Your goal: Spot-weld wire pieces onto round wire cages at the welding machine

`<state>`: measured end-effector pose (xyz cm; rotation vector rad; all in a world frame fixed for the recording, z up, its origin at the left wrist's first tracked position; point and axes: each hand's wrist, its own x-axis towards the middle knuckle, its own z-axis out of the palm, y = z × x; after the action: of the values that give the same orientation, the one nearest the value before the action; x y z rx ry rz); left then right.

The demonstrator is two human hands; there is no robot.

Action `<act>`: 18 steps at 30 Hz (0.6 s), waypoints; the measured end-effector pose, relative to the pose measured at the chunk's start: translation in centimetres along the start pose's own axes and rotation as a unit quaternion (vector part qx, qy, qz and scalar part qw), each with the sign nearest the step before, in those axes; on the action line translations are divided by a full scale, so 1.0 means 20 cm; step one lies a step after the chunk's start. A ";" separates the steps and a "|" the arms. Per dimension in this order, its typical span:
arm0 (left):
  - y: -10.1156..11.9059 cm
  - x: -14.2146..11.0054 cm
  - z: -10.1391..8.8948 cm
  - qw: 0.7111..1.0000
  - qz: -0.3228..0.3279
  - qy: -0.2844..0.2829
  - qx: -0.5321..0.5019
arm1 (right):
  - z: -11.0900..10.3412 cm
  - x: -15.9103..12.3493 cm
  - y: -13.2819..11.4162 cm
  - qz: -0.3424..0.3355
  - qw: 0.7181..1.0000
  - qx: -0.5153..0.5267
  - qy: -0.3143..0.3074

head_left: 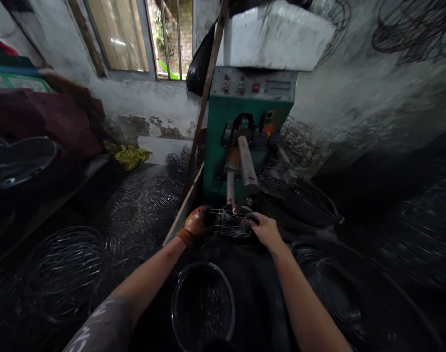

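A round wire rack (230,230) of thin metal bars is held level in front of me, under the arms of a green spot-welding machine (215,146). My left hand (197,222), in an orange-brown glove, is closed on the rack's left edge. On the opposite edge, the bare fingers of my right hand (262,227) pinch the rim. The welder's upper arm (248,166) ends just above the rack; whether its tip touches the wire I cannot tell. Below my hands sits a round bowl (176,305) with small shiny pieces in it.
Wire racks (65,274) lie heaped at the left, with tangled wire (142,205) behind them. Coiled wire rings (322,274) rest in a dark container at the right. A wooden pole (204,98) leans beside the welder, and a white foam box (274,39) sits on top.
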<state>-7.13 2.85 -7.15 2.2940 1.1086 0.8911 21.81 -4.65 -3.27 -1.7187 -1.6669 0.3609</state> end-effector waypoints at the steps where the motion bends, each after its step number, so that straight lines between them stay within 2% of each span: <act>1: -0.03 -0.02 -0.01 1.000 -0.005 0.005 -0.024 | 0.00 0.01 -0.03 -0.020 1.000 -0.019 -0.007; 5: -0.09 -0.07 -0.01 0.995 -0.043 0.020 -0.089 | 0.03 0.09 -0.14 -0.062 0.993 -0.098 -0.036; 11: -0.12 -0.07 0.04 0.988 -0.103 0.033 -0.107 | 0.06 0.15 -0.20 -0.066 0.979 -0.185 -0.056; 15: -0.13 -0.07 0.07 0.988 -0.097 0.031 -0.115 | 0.07 0.16 -0.23 -0.059 0.977 -0.199 -0.053; 18: -0.13 -0.07 0.09 0.986 -0.098 0.025 -0.135 | 0.06 0.15 -0.22 -0.070 0.983 -0.157 -0.056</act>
<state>-7.93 3.01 -10.50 1.9170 1.1352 0.9612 18.07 -1.82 -0.44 -1.8177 -2.0014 0.1343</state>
